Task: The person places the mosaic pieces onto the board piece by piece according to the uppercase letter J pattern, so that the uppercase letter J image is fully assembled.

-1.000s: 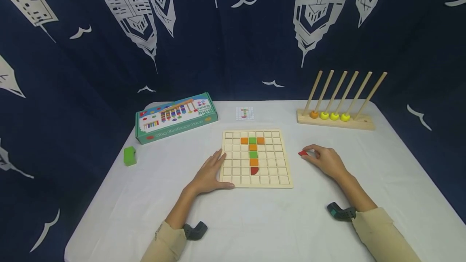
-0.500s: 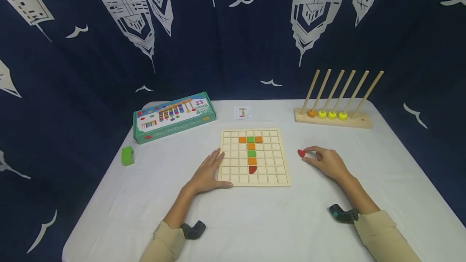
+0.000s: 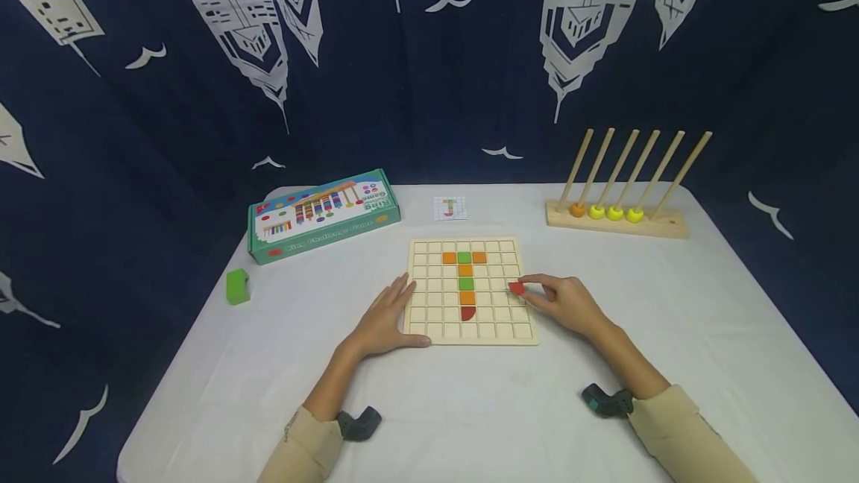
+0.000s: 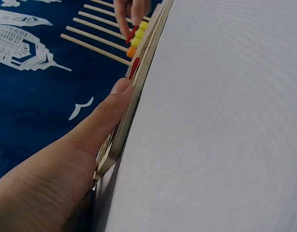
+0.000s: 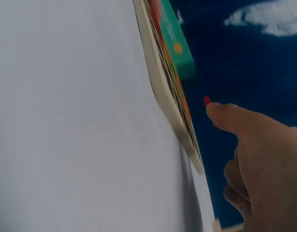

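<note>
At the middle of the table lies a wooden grid board (image 3: 496, 325). Set in it are orange and green squares, such as a green square (image 3: 466, 284), in a T shape, with a dark red rounded piece (image 3: 468, 313) at the bottom of the stem. My left hand (image 3: 382, 321) rests at the board's left edge, fingers spread and thumb along the near edge. Between thumb and fingertips my right hand (image 3: 567, 304) pinches a small red piece (image 3: 516, 288) over the board's right side. In the right wrist view only a bit of that red piece (image 5: 207, 100) shows past the thumb.
Behind the board lies a small pattern card (image 3: 450, 208). A green game box (image 3: 325, 216) is at back left, near a green block (image 3: 238, 287). At back right stands a wooden peg rack (image 3: 617, 223) with one orange bead and several yellow beads.
My right hand has carried the red piece left, from the tablecloth beside the board to over the board's right edge. The left hand has stayed in place.
</note>
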A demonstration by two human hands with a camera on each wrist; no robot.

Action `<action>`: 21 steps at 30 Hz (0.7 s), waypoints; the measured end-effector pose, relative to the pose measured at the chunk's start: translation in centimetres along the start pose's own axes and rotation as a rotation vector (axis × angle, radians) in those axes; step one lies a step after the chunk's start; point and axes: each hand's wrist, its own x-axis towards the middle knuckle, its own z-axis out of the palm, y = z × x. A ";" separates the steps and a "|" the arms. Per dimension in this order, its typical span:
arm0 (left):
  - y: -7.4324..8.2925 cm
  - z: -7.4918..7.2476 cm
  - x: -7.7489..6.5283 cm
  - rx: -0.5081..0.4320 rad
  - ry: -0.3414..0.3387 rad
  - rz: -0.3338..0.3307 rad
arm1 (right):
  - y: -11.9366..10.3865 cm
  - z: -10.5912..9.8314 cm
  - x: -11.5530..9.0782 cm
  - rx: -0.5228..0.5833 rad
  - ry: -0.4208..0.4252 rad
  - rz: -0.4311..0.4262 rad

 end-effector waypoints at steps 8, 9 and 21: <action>0.2 -0.1 0.0 -0.008 -0.006 0.008 | -4.7 3.6 1.4 0.077 -0.102 -0.150; 0.2 -0.2 0.1 -0.007 -0.009 0.005 | -5.0 4.0 1.5 0.081 -0.102 -0.163; 0.0 -0.2 0.1 0.016 -0.020 -0.011 | -6.8 6.6 2.2 0.040 -0.133 -0.187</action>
